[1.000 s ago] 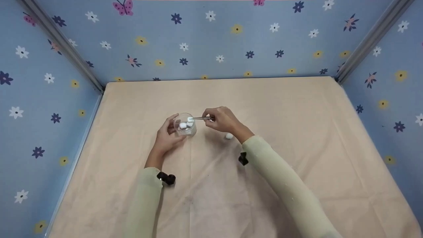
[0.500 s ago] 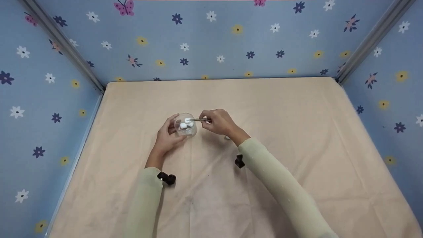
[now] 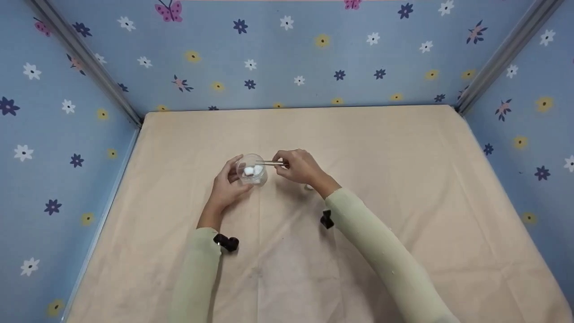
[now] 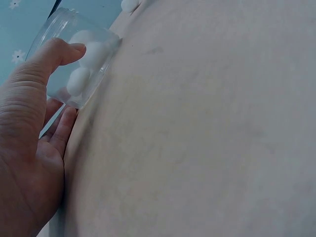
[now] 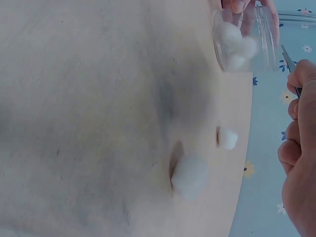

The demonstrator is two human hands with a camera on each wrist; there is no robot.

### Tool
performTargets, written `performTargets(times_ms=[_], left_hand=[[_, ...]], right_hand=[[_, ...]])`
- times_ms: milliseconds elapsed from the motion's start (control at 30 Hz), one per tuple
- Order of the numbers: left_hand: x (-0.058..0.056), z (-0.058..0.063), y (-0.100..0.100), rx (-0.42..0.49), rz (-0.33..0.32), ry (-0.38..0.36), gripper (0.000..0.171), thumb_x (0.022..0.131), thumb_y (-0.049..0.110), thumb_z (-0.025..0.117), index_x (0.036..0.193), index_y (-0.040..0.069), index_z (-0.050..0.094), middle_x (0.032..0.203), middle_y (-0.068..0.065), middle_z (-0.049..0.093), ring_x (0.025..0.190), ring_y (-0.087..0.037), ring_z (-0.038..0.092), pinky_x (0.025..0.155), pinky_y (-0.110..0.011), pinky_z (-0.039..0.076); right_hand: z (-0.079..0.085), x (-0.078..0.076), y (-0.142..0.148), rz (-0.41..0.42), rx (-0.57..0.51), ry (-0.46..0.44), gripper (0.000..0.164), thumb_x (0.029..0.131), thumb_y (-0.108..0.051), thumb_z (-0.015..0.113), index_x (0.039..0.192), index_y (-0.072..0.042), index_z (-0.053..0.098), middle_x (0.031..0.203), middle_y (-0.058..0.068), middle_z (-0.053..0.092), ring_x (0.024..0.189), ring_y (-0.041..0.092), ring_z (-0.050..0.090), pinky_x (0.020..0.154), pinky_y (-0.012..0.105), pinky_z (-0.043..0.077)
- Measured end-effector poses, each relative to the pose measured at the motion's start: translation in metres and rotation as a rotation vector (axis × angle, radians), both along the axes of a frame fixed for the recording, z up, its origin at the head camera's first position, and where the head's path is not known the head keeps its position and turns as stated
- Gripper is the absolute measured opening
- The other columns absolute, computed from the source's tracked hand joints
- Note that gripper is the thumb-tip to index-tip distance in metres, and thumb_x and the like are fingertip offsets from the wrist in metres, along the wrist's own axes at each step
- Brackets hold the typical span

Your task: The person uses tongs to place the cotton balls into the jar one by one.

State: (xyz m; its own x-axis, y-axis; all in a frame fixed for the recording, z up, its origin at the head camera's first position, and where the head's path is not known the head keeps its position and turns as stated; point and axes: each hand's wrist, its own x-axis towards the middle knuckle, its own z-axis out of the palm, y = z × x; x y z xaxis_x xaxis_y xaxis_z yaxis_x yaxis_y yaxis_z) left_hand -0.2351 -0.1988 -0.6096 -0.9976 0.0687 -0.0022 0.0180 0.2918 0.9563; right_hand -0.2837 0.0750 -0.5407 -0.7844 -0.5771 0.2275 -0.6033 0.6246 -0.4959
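A clear plastic jar [image 3: 244,162] stands on the table, with several white cotton balls [image 5: 237,47] inside. My left hand [image 3: 226,186] grips its side, thumb [image 4: 66,52] across the near wall and the other fingers behind. In my right hand [image 3: 299,166] I pinch metal tweezers [image 3: 269,163], whose tips lie over the jar's mouth with nothing seen between them. On the cloth below the right hand lie two loose cotton balls: a nearer one [image 5: 190,177] and a farther one [image 5: 227,138]. In the head view the right wrist mostly hides them.
A beige cloth [image 3: 403,179] with creases covers the table. Blue flowered panels [image 3: 287,54] rise behind it and at both sides, joined by grey corner posts [image 3: 497,58]. Small black cameras [image 3: 226,242] sit at the sleeve cuffs.
The tweezers came lower and left over the jar, then let go of a cotton ball, which dropped inside. My right hand drew slightly back. The left hand kept its grip on the jar.
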Motion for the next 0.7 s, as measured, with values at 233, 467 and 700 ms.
performTargets(times_ms=[233,467,700], left_hand=[[-0.001,-0.001,0.001,-0.012,0.005,0.000,0.097,0.088,-0.004,0.087,0.172,0.016,0.045,0.161,-0.025,0.059,0.146,-0.042,0.062,0.130,-0.051,0.050],[-0.001,-0.004,0.001,-0.011,0.005,0.004,0.096,0.088,-0.004,0.086,0.172,0.016,0.045,0.164,-0.024,0.058,0.148,-0.041,0.060,0.131,-0.051,0.049],[0.000,-0.001,0.000,-0.014,-0.007,0.015,0.096,0.090,-0.003,0.088,0.173,0.015,0.043,0.163,-0.024,0.058,0.146,-0.040,0.060,0.129,-0.047,0.051]], right_hand=[[0.000,0.000,0.003,-0.001,-0.003,0.005,0.018,0.104,-0.015,0.071,0.117,-0.009,0.082,0.090,0.014,0.081,0.074,0.023,0.063,0.071,0.036,0.051],[0.000,0.000,0.009,0.012,-0.014,0.029,0.020,0.104,-0.015,0.072,0.119,-0.010,0.083,0.086,0.012,0.081,0.069,0.019,0.058,0.070,0.033,0.048],[0.002,-0.001,0.018,0.004,-0.041,0.040,0.021,0.105,-0.016,0.072,0.121,-0.010,0.084,0.085,0.013,0.080,0.069,0.020,0.060,0.069,0.034,0.047]])
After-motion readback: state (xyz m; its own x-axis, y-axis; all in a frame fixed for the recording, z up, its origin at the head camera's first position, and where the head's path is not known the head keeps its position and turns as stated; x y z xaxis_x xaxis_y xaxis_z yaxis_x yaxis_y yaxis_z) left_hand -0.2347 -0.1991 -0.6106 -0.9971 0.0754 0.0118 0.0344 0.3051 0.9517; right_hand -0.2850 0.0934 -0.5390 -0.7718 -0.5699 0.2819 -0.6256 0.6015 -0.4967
